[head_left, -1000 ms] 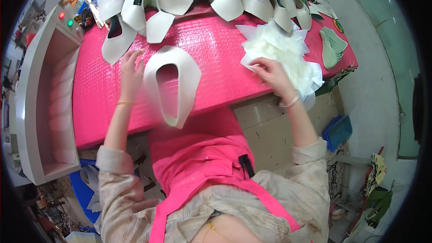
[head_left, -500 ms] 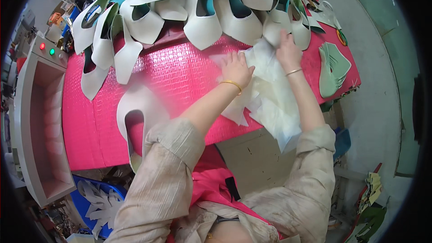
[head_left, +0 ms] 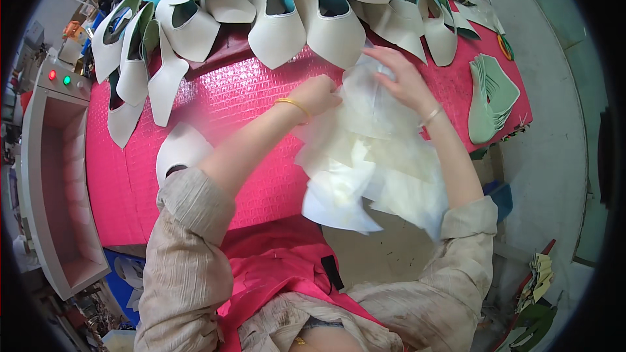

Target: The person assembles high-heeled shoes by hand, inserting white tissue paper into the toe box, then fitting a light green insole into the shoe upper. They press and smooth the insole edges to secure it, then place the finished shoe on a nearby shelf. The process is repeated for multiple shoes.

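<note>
Thin, whitish translucent sheets (head_left: 372, 133) lie overlapping on the pink worktable, their lower ends hanging past its front edge. My left hand (head_left: 317, 96) is closed at their upper left edge, fingers curled on a sheet. Above the upper right side, my right hand (head_left: 405, 83) has its fingers stretched out, thumb apart from them. Just beyond my hands lie white shoe uppers (head_left: 332, 32) with teal lining, piled along the far side. A single white shoe upper (head_left: 181, 151) rests at the left, partly hidden by my left forearm.
A stack of pale green shoe-shaped pieces (head_left: 490, 101) sits at the table's right end. Scissors (head_left: 504, 45) with coloured handles lie behind it. At the left stands a grey box machine (head_left: 40, 176) with red and green lights. A blue bin (head_left: 124, 280) is below the table.
My left hand has gone from lying spread to curling at the sheets' edge and moved left. My right hand has come nearer. The sheets have shifted toward me and fanned out.
</note>
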Motion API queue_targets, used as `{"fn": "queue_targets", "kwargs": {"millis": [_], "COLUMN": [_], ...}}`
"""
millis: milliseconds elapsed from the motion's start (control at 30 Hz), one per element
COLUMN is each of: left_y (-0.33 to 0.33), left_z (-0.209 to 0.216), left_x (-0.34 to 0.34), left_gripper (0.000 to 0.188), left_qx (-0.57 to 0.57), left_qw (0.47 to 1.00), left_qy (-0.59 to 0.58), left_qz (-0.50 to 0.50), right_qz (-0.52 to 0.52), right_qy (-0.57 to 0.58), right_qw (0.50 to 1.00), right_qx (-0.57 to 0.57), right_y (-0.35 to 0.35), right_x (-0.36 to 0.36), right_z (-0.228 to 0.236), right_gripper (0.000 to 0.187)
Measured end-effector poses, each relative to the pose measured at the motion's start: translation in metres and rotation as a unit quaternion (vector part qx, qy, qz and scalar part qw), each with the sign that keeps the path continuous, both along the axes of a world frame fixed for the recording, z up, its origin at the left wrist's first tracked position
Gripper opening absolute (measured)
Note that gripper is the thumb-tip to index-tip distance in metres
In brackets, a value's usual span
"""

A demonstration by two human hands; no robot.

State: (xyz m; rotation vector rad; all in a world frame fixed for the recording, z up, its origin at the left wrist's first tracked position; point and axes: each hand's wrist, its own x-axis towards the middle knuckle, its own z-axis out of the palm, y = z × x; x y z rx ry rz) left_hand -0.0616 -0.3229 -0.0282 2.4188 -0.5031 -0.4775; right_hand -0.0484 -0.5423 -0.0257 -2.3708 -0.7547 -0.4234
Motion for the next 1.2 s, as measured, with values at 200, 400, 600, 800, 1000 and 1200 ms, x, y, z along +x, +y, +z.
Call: {"fn": "queue_targets", "kwargs": {"millis": [200,400,600,800,1000,1200], "left_y": [-0.015,-0.022,-0.01,-0.007,-0.015,-0.01], "left_z": [-0.001,-0.028,-0.022,-0.034,-0.041,-0.025], "left_x": [-0.046,-0.069,-0.065,-0.068,-0.075,-0.075], "left_gripper": [0.024,0.026,0.036,0.035,0.039,0.053], "left_qx": [0.117,0.143,0.004,-0.047,0.051,0.071], "left_qw": [0.906,0.908,0.976,0.966,0.94,0.973], "left_qy": [-0.394,-0.39,-0.211,-0.249,-0.338,-0.22], "left_qz": [-0.099,-0.062,-0.051,-0.048,-0.003,0.02], "right_qz": [0.027,0.068,0.168,0.164,0.184,0.193], "right_qy": [0.146,0.019,0.253,0.329,0.237,0.324], "right_qw": [0.983,0.991,0.944,0.907,0.954,0.917], "right_qx": [-0.106,-0.115,0.132,0.207,-0.025,0.132], "right_y": [0.022,0.03,0.026,0.019,0.035,0.019], "right_x": [0.01,0.003,0.02,0.019,0.027,0.023], "right_z": [0.002,-0.011,-0.021,-0.022,0.001,-0.009], "right_gripper": [0.032,0.032,0.006,0.005,0.005,0.006]}}
